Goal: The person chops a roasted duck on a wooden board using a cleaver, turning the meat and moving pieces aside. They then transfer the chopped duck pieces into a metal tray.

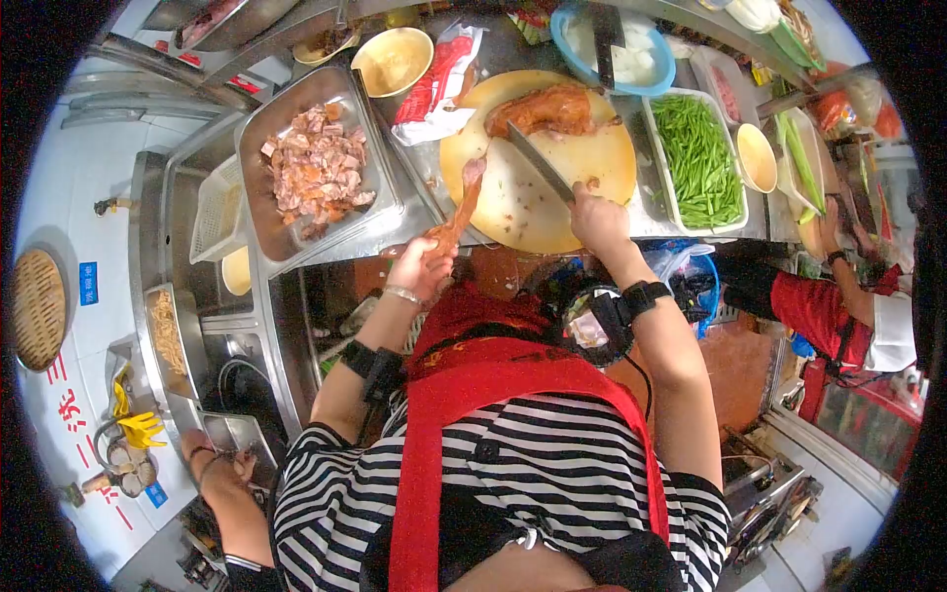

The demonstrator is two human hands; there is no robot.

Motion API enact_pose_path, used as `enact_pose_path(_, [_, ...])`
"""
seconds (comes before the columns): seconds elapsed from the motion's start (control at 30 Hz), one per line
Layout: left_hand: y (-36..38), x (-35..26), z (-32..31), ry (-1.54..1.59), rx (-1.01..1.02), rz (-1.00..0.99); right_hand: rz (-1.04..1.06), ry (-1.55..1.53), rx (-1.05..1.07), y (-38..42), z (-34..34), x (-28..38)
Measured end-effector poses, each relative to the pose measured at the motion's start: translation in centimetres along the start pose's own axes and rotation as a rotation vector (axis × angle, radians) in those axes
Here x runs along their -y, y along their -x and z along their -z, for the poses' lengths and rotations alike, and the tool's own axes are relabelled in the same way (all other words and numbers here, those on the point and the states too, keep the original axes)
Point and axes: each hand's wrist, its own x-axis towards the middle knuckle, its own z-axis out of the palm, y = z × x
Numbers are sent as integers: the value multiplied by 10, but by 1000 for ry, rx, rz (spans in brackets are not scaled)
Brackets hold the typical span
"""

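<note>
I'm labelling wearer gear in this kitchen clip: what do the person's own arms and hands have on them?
Both arms are bare below short black-and-white striped sleeves. The left hand is ungloved, with a thin silver bracelet at the wrist and a black strap-on band on the forearm. The right hand is also ungloved, with a black strapped device at the wrist, from which a thin black cable runs.

Beside the smooth, pale wooden chopping board [538, 158]: a shiny metal tray [276, 237], glossy-skinned roast meat [543, 109], and a white plastic basket [663, 187].
</note>
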Motion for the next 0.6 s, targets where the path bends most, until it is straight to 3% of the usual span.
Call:
enact_pose_path(0.17, [26,6,-4,-97,-29,-25,18,7,-9,-4,-1,-4])
enact_pose_path(0.2, [20,8,-4,-76,63,-56,35,-20,-46,-3,-2,-6])
enact_pose_path(0.37, [-34,14,-26,-156,110,-105,-29,-78,-153,28,8,-14])
enact_pose_path(0.43, [-52,19,-34,-534,25,-237,-43,-156,-183,44,20,-14])
enact_pose_path(0.5, [-64,24,-37,-538,36,-253,-46,-188,-217,53,18,-9])
enact_pose_path(0.6, [-67,29,-41,-671,1,-328,-32,-35,-77,50,-9,-6])
